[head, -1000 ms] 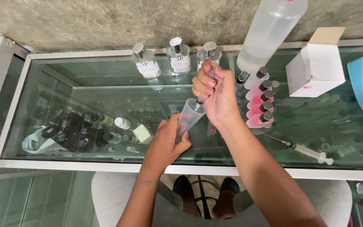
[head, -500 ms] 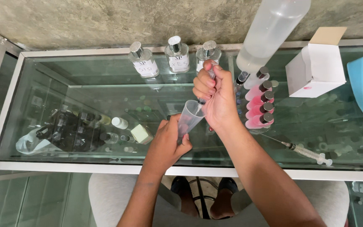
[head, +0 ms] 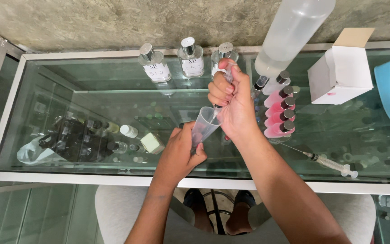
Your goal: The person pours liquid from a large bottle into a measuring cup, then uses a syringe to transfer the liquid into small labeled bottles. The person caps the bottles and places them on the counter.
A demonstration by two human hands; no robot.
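Glass is covering the long counter (head: 91, 97), with a rough grey wall at the far side. Looking down from the head view, the left hand (head: 179, 151) is wrapping its fingers tight around a thin clear plastic cup (head: 202, 126) near the middle of the glass top. The right hand (head: 231, 101) is pinching a syringe (head: 224, 81), tip pointing down into the cup. That cup is looking light and bendy, so it may squash if squeezed; holding it low on its side is feeling safest. Small pink bottles (head: 278, 115) are sitting just right of the hands. Fingers are hiding most of the syringe, and any liquid inside the cup is hard to see.
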